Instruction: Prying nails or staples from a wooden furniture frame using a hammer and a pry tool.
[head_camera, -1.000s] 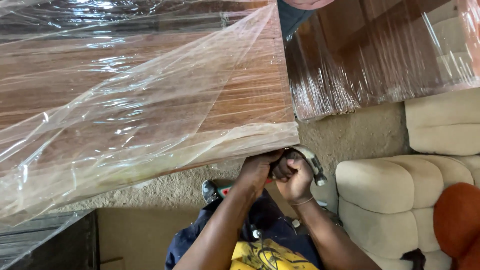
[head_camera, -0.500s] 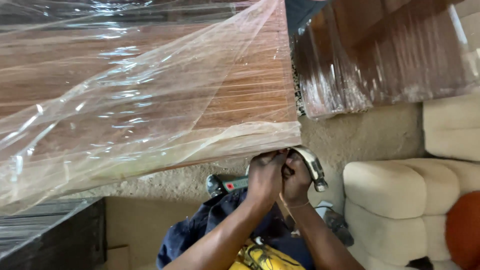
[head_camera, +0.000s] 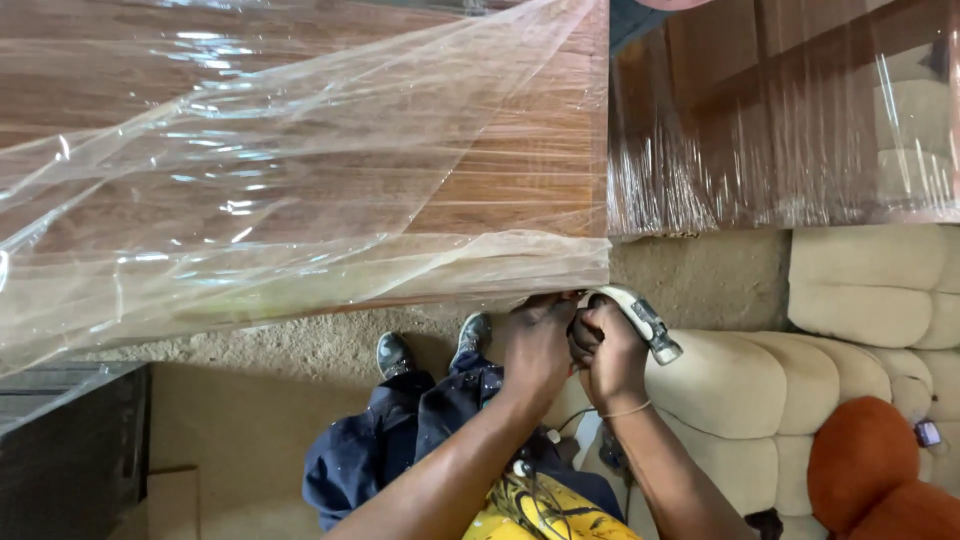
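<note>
A large wooden panel (head_camera: 300, 140) wrapped in loose clear plastic film (head_camera: 200, 250) fills the top left. Both my hands meet at its lower right corner edge. My right hand (head_camera: 612, 358) is closed around the handle of a grey hand tool (head_camera: 645, 322) whose front is hidden under the panel's edge. My left hand (head_camera: 537, 345) presses close beside it, fingers curled against the tool and the film's edge. My legs in dark blue trousers (head_camera: 400, 440) and dark shoes (head_camera: 394, 352) show below.
A second film-wrapped wooden piece (head_camera: 780, 120) stands at the top right. A cream cushioned sofa (head_camera: 780, 400) lies to the right with an orange cushion (head_camera: 870, 470) on it. A dark slatted object (head_camera: 70, 440) sits at the lower left on the rough floor (head_camera: 700, 280).
The view has shifted slightly and both hands have stayed together on the tool at the panel's corner. A tool lying on the floor near my feet is no longer seen.
</note>
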